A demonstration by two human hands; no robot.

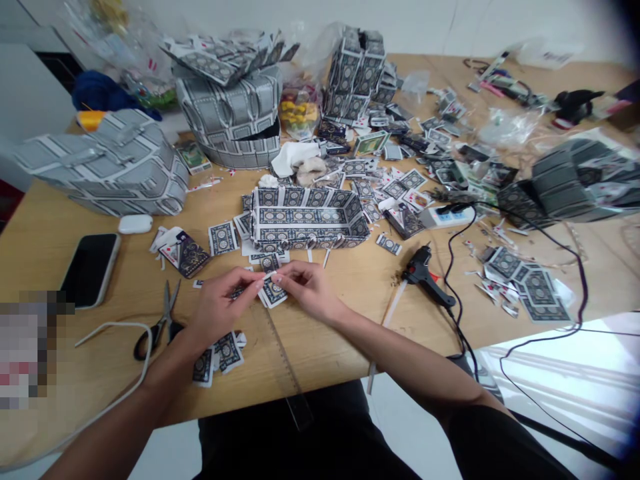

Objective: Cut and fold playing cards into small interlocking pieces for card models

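Note:
My left hand (226, 299) and my right hand (306, 288) meet over the table, fingertips pinched on the edge of a playing card (273, 293) with a dark patterned back. A thin white edge of the card shows between the fingers. Just beyond them stands an open rectangular box (305, 237) made of folded playing cards. Under the hands a clear ruler (287, 367) reaches over the table's front edge. Black-handled scissors (163, 327) lie left of my left hand. Loose cards (227, 352) rest below it.
A glue gun (425, 275) with a black cord lies at right, near a white power strip (447, 216). A phone (91, 270) and white cable (149, 340) are at left. Woven card baskets (230, 110) line the back. Card scraps (525, 280) are scattered at right.

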